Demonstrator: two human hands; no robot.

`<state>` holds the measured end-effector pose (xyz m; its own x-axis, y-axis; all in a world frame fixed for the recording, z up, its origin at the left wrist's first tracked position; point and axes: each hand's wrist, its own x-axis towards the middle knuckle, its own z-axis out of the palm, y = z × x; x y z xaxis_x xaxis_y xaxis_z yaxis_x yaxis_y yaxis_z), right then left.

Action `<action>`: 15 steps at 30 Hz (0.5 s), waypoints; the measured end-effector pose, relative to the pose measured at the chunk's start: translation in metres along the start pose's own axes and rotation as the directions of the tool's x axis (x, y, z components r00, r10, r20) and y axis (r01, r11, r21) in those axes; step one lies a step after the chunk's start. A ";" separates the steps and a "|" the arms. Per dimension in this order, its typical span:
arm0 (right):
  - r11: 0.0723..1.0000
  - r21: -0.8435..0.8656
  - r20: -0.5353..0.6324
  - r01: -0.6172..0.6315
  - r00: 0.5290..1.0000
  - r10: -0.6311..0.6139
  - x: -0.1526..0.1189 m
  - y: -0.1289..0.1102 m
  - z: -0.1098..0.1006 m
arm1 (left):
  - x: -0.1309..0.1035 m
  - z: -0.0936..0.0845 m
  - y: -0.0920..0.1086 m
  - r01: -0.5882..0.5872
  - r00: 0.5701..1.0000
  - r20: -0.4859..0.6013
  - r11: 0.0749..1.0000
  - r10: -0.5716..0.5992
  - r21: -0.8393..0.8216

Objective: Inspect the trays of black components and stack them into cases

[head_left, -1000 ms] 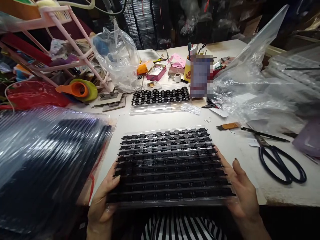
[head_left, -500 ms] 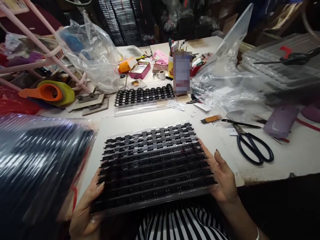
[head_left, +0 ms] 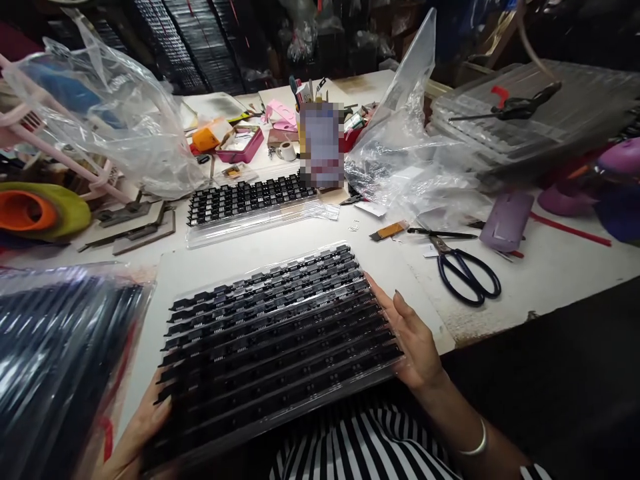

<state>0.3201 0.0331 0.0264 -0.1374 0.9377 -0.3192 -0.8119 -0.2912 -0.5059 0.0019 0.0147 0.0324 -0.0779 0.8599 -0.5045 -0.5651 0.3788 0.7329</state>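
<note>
A clear tray [head_left: 287, 400] filled with rows of black strips [head_left: 280, 333] is held between both hands at the near side of the table [head_left: 420, 280], its lower edge reaching over the striped shirt [head_left: 345, 447]. Whether its far part rests on the table, I cannot tell. The left hand [head_left: 143, 430] grips the tray's left end, thumb on the strip ends, its fingers hidden beneath. The right hand [head_left: 413, 340] holds the right end, palm against the side, thumb lifted off the tray and the other fingers mostly hidden behind it; a bangle [head_left: 477, 439] circles that wrist.

Just left of the left hand lies a blurred stack of wrapped packs [head_left: 55, 373], with a red strap [head_left: 107, 433] along its side. Beyond the held tray sits a second tray [head_left: 250, 227] of black parts. A pixelated upright item [head_left: 323, 143] stands at its right end, and behind are a tape roll [head_left: 287, 152] and a pink box [head_left: 240, 150].

To the right, scissors [head_left: 467, 277] lie near a black pen [head_left: 445, 234], a cutter [head_left: 390, 231] and a purple item [head_left: 507, 221]. Crumpled plastic [head_left: 415, 180] spreads behind them. At far left is a clear bag [head_left: 120, 127].
</note>
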 end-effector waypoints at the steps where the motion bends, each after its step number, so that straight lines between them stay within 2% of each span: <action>1: 1.000 -0.001 -0.002 0.001 1.000 -0.001 0.000 0.000 -0.001 | 0.000 0.002 -0.001 -0.026 0.998 -0.055 1.000 0.026 -0.012; 3: 1.000 -0.013 -0.012 0.003 1.000 -0.003 0.000 0.001 -0.002 | 0.000 0.006 -0.003 -0.036 0.983 -0.179 0.999 0.034 -0.012; 5: 0.999 -0.047 -0.034 0.007 0.999 -0.008 0.000 0.001 -0.004 | 0.001 0.007 -0.004 -0.009 0.969 -0.247 1.000 0.011 0.007; 10: 0.996 -0.083 -0.038 0.018 0.999 -0.021 0.001 0.003 -0.008 | 0.001 0.003 -0.002 0.006 0.959 -0.285 0.999 0.003 0.032; 15: 0.987 -0.160 -0.061 0.023 0.998 -0.034 0.001 0.003 -0.009 | 0.000 0.012 0.000 -0.029 0.939 -0.342 0.998 0.045 0.054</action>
<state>0.3228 0.0313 0.0180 -0.0751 0.9336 -0.3504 -0.7136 -0.2958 -0.6351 0.0116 0.0188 0.0371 -0.3794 0.7075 -0.5962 -0.5178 0.3717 0.7705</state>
